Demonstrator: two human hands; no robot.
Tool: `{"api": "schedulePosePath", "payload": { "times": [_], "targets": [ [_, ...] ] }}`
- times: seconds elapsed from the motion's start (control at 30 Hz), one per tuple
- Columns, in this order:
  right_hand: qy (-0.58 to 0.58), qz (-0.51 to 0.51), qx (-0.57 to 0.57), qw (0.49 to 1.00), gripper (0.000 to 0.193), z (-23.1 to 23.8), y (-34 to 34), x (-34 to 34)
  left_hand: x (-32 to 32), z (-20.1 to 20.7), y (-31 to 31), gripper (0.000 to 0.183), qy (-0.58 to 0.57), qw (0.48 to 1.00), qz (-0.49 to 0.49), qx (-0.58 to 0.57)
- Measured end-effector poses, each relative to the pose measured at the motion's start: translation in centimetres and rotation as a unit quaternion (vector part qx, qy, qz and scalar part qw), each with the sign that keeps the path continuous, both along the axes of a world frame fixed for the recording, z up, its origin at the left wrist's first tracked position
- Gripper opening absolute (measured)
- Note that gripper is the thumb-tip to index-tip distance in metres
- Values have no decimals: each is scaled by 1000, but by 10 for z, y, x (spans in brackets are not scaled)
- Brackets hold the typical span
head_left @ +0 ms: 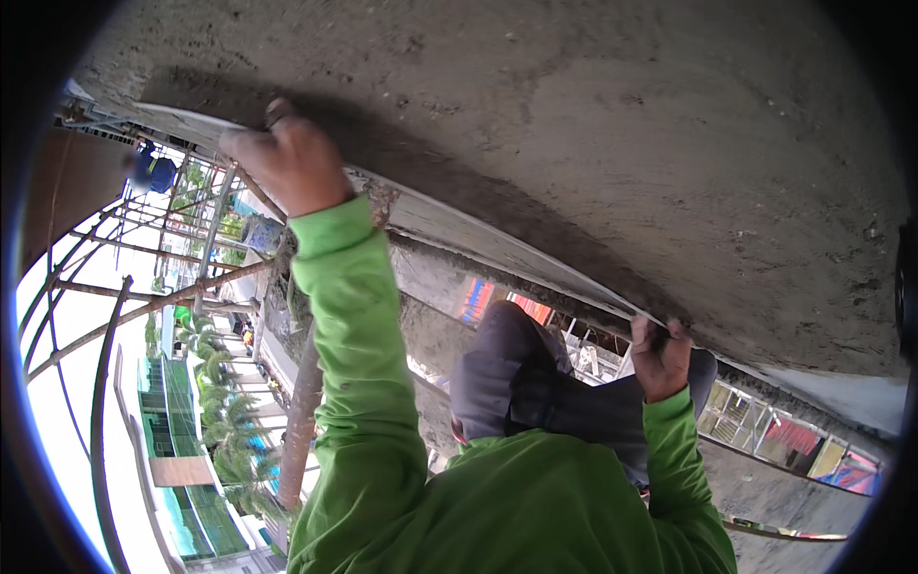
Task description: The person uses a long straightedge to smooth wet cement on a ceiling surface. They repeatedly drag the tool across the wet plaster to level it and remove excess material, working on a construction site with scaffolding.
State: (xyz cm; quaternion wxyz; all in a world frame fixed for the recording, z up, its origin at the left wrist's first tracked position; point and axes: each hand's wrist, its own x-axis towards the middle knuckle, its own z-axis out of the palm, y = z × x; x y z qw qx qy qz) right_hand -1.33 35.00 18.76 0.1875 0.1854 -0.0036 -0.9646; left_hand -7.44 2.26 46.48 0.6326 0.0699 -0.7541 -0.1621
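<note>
Straightedge is held near the lower edge of the grey plastered wall, gripped by left hand and right hand, each grip curled round it; pressure is probably best applied evenly.

At upper left, the left hand is hiding part of the long board; a distant person is looking blurred. The green shirt is running off the lower edge.
</note>
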Motion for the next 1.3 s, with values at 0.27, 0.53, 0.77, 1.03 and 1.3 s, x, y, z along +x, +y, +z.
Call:
{"api": "schedulePosePath", "payload": {
  "times": [0.27, 0.53, 0.77, 1.03, 1.3],
  "targets": [
    [59, -25, 22, 998, 23, -52, 5, 14, 22, -14, 57, 52, 24, 980, -175, 96],
    [-16, 80, -230, 970, 19, -53, -167, 1, 31, 10, -139, 40, -91, 966, -55, 234],
    [-135, 101, -219, 961, 13, -9, -234, -10, 17, 20, -176, 39, -135, 979, 38, 145],
    [-144, 100, -205, 963, 13, 12, -258, -18, 24, 44, -200, 37, -173, 982, -5, 75],
    [-88, 75, -232, 966, 4, 3, -271, -24, 2, 56, -248, 45, -176, 927, 276, -181]
  ]
}}
